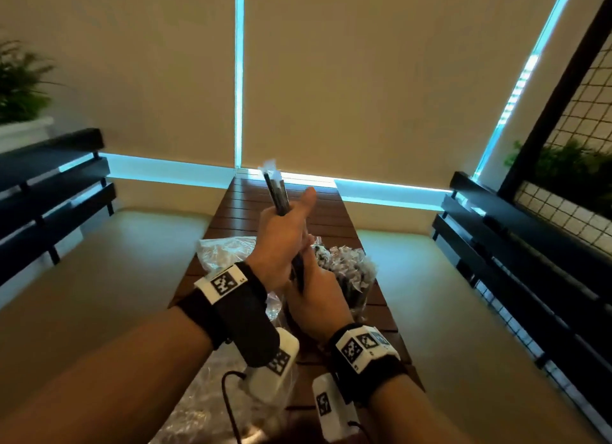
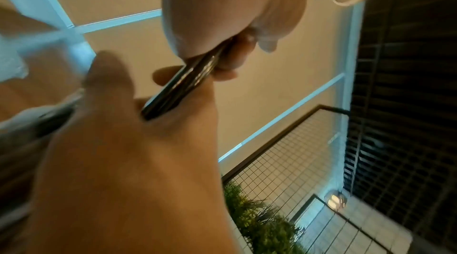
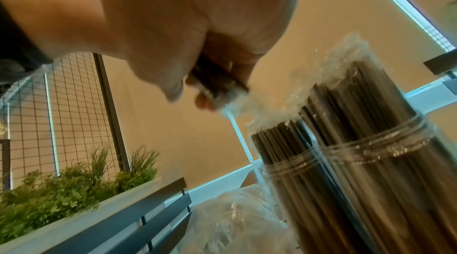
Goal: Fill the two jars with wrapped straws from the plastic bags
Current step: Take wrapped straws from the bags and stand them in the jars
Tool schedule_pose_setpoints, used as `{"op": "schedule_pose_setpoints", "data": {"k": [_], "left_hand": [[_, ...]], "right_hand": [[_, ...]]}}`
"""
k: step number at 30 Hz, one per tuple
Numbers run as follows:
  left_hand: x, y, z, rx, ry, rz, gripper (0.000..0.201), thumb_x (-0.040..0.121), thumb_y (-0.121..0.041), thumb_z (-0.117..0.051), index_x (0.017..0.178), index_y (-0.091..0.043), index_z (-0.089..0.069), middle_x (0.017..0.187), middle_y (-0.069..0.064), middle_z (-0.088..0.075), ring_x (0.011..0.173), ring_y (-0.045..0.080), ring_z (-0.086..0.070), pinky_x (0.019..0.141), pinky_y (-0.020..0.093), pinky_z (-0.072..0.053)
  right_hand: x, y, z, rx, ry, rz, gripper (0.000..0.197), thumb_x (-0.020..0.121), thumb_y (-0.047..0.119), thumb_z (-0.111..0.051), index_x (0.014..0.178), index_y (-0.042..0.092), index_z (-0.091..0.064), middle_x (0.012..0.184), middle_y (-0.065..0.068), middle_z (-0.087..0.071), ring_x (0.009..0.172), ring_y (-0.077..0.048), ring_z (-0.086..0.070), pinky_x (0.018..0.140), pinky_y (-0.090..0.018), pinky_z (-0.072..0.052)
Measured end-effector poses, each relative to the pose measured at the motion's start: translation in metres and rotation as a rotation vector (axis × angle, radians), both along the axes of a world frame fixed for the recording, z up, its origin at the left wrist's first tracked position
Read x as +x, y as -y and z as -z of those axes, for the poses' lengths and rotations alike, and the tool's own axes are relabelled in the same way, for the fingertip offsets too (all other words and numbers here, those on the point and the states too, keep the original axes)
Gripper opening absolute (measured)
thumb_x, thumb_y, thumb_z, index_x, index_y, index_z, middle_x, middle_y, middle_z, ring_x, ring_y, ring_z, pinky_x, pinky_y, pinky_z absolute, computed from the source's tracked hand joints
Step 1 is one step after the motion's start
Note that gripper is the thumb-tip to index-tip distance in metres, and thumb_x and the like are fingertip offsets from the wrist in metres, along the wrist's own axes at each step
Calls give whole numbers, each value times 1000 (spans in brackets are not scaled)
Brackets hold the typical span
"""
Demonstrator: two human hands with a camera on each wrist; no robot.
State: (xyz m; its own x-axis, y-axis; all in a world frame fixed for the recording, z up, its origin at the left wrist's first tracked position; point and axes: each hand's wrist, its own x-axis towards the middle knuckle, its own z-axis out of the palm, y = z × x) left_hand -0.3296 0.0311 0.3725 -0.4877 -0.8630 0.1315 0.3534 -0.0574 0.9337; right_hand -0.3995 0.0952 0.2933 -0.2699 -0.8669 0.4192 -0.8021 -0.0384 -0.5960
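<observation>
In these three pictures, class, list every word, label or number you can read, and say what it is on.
No readable text.
Left wrist band: a black-and-white square code, with tiny marks beside it too small to read.
Right wrist band: like codes and a small blue label, too blurred to read.
Straws, jars, bags: no print visible.

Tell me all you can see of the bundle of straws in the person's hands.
The bundle is a few thin dark straws, each in clear shiny wrapping whose crinkled ends fan out pale at the top. It is held above the table, tilted with its top leaning away and left. The left hand grips its upper part, thumb stretched out; the right hand holds the lower end. How many straws there are cannot be told.
</observation>
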Motion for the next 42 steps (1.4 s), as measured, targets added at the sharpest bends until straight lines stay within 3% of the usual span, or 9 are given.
{"op": "schedule_pose_setpoints", "data": {"k": [8,15,21,24,27,29,32,39,42], "left_hand": [[-12,-30,-51,-588,-69,141,53,88,-20,-70,53,-7,-32,50,3,-23,43,15,-29,50,31,-41],[-24,-25,-33,-607,64,46,55,84,3,-69,54,-19,-30,46,-4,-29,50,21,-38,51,27,-42],[-45,-9,-17,-655,275,-8,50,82,-3,-70,53,-22,-34,46,-13,-33,49,11,-38,53,25,-41],[-58,-19,-2,-769,336,24,26,75,-26,-67,60,-10,-53,52,-16,-46,55,3,-44,56,27,-43],[-67,-29,3,-779,309,50,48,80,-9,-69,126,-6,-53,82,-51,-54,79,-26,-51,74,0,-41],[-68,-28,6,-792,249,61,11,84,1,-66,88,-9,-63,74,-31,-65,71,-9,-61,67,11,-49],[-76,-12,12,-656,153,-33,39,79,1,-67,54,-12,-41,50,6,-40,49,16,-43,53,26,-41],[-94,14,39,-474,73,-16,49,76,3,-68,52,-22,-32,51,3,-29,52,20,-34,51,42,-37],[-104,17,50,-456,57,-12,48,74,-2,-68,51,-24,-32,50,0,-31,52,21,-34,52,44,-40]], "right_hand": [[-37,-19,-29,368,429,-51,29,88,15,-69,63,16,-54,52,4,-58,50,-12,-59,51,-22,-49],[-49,-39,-73,482,248,-95,24,89,1,-59,112,10,-57,85,2,-59,74,-8,-57,64,-15,-51],[-68,-54,-138,-484,531,148,34,89,41,-40,104,29,-68,107,6,-71,104,-10,-64,92,-31,-50],[-51,-53,-160,-353,106,44,48,89,44,-30,112,26,-68,118,0,-69,111,-12,-62,100,-32,-46],[-41,-45,-143,-143,-187,94,60,94,51,-23,114,21,-71,116,0,-71,108,-18,-64,97,-41,-47],[-52,-47,-130,-264,-56,26,59,95,58,-24,126,26,-62,121,5,-67,111,-9,-61,97,-33,-47],[-83,-54,-97,-508,230,120,42,94,44,-38,126,23,-55,113,3,-62,103,-5,-58,88,-21,-46],[-133,-42,47,87,648,152,98,77,15,-82,149,37,-19,154,5,-35,138,-7,-39,115,-40,-36],[-130,-28,88,167,509,166,124,48,47,-97,145,40,-21,143,20,-47,130,2,-48,110,-37,-43]]}}
